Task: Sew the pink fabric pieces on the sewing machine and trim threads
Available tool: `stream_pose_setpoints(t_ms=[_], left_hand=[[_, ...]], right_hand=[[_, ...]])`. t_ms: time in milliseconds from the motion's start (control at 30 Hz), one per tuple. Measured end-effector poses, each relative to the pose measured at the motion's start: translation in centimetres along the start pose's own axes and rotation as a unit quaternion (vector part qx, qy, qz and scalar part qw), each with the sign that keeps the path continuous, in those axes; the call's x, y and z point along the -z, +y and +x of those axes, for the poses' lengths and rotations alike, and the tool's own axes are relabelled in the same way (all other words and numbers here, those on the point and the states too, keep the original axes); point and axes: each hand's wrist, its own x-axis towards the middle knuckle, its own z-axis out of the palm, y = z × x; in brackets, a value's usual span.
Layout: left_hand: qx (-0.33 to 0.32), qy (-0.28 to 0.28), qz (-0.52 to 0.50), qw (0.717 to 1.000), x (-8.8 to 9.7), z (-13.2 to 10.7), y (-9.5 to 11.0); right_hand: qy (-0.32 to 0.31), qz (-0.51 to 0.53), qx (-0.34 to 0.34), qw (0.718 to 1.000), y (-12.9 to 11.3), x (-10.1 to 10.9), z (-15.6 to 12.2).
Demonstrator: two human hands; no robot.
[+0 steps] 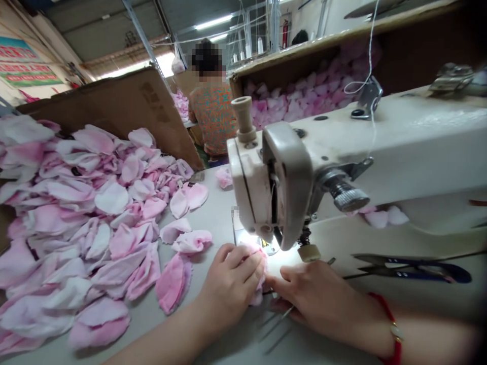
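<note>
My left hand (236,274) is closed on a small pink plush fabric piece (262,253), its fingers pressing the piece down just in front of the lit needle area of the sewing machine (251,187). The needle itself is hidden from view. My right hand (317,296), with a red bracelet at the wrist, lies palm down beside it. Its index fingertip reaches the near edge of the fabric. Under its curled fingers is a thin metal tool (286,313) with slender prongs pointing toward me; its exact kind is unclear.
A large heap of pink and white fabric pieces (91,197) covers the left, before a cardboard panel (114,101). Blue-handled thread snips (414,268) lie at right. Behind the machine stand a box of pink pieces (281,99) and a seated person (213,111).
</note>
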Motion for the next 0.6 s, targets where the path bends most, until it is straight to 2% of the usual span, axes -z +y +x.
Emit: stream_pose_setpoints(t_ms=[433, 600], left_hand=[[0.011, -0.020, -0.015, 1.000, -0.1, -0.2, -0.6], [0.015, -0.042, -0.043, 0.998, -0.1, -0.3, -0.5]], right_hand=[[-0.004, 0.026, -0.009, 1.000, 0.0, 0.1, 0.1], [-0.038, 0.070, -0.016, 0.997, 1.4, 1.4, -0.6]])
